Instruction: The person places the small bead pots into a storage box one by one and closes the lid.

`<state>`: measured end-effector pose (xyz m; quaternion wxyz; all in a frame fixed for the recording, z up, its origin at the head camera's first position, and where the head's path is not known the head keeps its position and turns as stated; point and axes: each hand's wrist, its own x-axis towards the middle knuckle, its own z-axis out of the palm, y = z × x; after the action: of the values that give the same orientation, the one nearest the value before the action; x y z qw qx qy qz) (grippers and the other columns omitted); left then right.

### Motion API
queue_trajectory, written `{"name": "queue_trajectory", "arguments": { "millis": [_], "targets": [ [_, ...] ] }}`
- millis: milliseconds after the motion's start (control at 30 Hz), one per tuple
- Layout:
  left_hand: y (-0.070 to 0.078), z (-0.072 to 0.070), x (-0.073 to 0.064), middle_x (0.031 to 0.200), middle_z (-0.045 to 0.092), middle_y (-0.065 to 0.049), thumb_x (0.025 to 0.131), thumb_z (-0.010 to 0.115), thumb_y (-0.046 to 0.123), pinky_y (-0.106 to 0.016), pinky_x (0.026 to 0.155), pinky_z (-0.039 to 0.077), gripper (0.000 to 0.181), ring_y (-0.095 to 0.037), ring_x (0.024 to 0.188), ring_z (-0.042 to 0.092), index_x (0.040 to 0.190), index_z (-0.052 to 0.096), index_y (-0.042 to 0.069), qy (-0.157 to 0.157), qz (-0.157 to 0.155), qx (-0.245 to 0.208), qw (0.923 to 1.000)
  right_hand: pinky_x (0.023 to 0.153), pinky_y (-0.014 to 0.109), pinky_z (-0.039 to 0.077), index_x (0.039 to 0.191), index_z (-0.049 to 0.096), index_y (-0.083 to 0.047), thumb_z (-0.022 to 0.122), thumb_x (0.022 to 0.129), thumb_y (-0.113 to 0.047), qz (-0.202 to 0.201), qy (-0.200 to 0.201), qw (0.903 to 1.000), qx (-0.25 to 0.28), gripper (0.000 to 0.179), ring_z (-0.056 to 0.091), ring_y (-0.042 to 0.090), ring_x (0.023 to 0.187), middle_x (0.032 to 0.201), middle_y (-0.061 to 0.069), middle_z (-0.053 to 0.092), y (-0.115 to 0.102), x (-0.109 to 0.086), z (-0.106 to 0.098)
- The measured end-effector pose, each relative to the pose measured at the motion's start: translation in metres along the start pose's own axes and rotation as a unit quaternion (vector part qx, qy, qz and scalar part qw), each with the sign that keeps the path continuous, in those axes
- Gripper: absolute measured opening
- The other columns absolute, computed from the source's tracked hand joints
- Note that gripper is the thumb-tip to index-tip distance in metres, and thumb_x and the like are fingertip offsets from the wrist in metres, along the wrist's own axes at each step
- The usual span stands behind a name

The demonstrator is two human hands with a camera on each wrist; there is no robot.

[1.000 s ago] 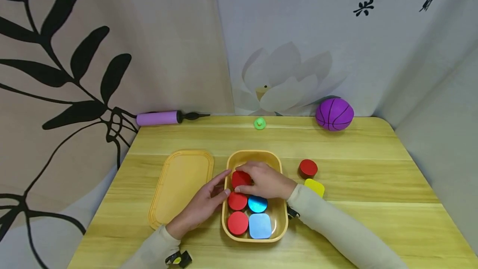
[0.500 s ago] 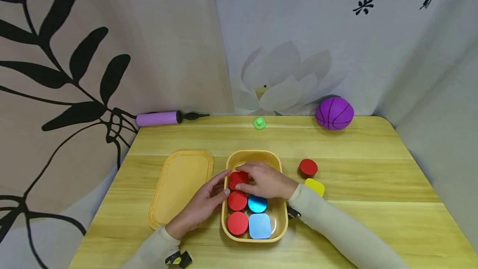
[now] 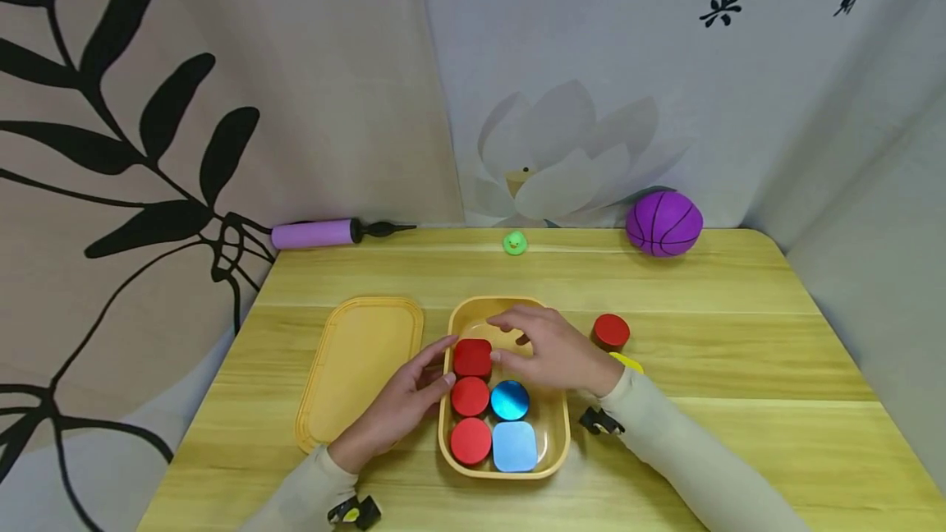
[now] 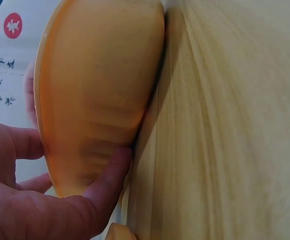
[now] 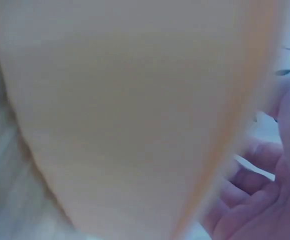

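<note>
An orange-yellow box (image 3: 502, 475) stands mid-table. Down its left side sit a red rounded-square block (image 3: 473, 356) and two red round blocks, the middle one (image 3: 470, 397) and the near one (image 3: 470, 442). Beside them are a shiny blue round block (image 3: 510, 400) and a light blue rounded-square block (image 3: 515, 447). My left hand (image 3: 405, 395) touches the box's left wall (image 4: 100, 75), fingers extended. Over the box's right half hovers my right hand (image 3: 562, 351), fingers spread and holding nothing; its thumb tip appears close to the red rounded-square block.
The lid (image 3: 362, 376) lies left of the box. To the right are a red round block (image 3: 610, 332) and a yellow block (image 3: 628, 362), partly behind my wrist. Along the back edge sit a purple pump (image 3: 314, 235), a green duck (image 3: 515, 242) and a purple ball (image 3: 664, 223).
The red rounded-square block shifted slightly left against the box wall. My right hand then released it and moved up and right. My left hand stayed put.
</note>
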<state>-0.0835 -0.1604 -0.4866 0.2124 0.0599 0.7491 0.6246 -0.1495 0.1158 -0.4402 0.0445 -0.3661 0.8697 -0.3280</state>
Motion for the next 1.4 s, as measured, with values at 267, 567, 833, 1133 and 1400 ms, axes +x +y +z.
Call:
{"name": "queue_trajectory", "arguments": {
  "millis": [267, 567, 833, 1133, 1400],
  "targets": [
    [-0.001, 0.000, 0.000, 0.161, 0.046, -0.014, 0.110, 0.058, 0.029, -0.040, 0.100, 0.059, 0.060, -0.034, 0.140, 0.054, 0.166, 0.035, 0.029, 0.012, -0.002, 0.010, 0.9999, 0.085, 0.035, 0.063, 0.136, 0.069, -0.011, 0.076, 0.099, -0.030, -0.007, 0.066, 0.9978, 0.007, 0.042, 0.071, 0.026, 0.109, 0.123, 0.006, 0.073, 0.019, -0.022, -0.022],
    [-0.002, 0.001, -0.001, 0.160, 0.046, -0.015, 0.110, 0.058, 0.028, -0.041, 0.101, 0.058, 0.059, -0.035, 0.141, 0.053, 0.165, 0.037, 0.030, 0.016, -0.001, 0.008, 0.9998, 0.085, 0.044, 0.063, 0.131, 0.071, -0.012, 0.077, 0.099, -0.028, 0.024, 0.118, 0.9921, -0.035, 0.036, 0.072, 0.021, 0.108, 0.128, 0.002, 0.073, 0.047, -0.051, -0.045],
    [-0.002, 0.002, 0.000, 0.160, 0.046, -0.015, 0.110, 0.059, 0.028, -0.041, 0.101, 0.058, 0.059, -0.034, 0.140, 0.054, 0.165, 0.037, 0.030, 0.013, -0.001, 0.007, 0.9999, 0.080, 0.036, 0.062, 0.125, 0.073, -0.014, 0.080, 0.097, -0.026, 0.069, 0.139, 0.9862, -0.058, 0.031, 0.070, 0.013, 0.092, 0.112, -0.004, 0.074, 0.064, -0.088, -0.051],
    [-0.001, 0.001, 0.000, 0.160, 0.046, -0.015, 0.110, 0.060, 0.027, -0.041, 0.099, 0.058, 0.059, -0.033, 0.137, 0.055, 0.164, 0.038, 0.029, 0.014, -0.004, 0.003, 0.9999, 0.084, 0.040, 0.063, 0.123, 0.074, -0.013, 0.080, 0.096, -0.030, 0.111, 0.128, 0.9834, -0.065, 0.032, 0.071, 0.021, 0.099, 0.118, 0.000, 0.075, 0.075, -0.122, -0.050],
    [-0.001, 0.001, 0.000, 0.160, 0.047, -0.014, 0.110, 0.060, 0.028, -0.040, 0.100, 0.058, 0.058, -0.033, 0.138, 0.055, 0.164, 0.038, 0.030, 0.015, -0.003, 0.002, 0.9999, 0.083, 0.034, 0.063, 0.128, 0.071, -0.013, 0.084, 0.093, -0.035, 0.114, 0.101, 0.9861, -0.065, 0.043, 0.070, 0.015, 0.101, 0.114, -0.003, 0.072, 0.076, -0.135, -0.044]
  ]
}}
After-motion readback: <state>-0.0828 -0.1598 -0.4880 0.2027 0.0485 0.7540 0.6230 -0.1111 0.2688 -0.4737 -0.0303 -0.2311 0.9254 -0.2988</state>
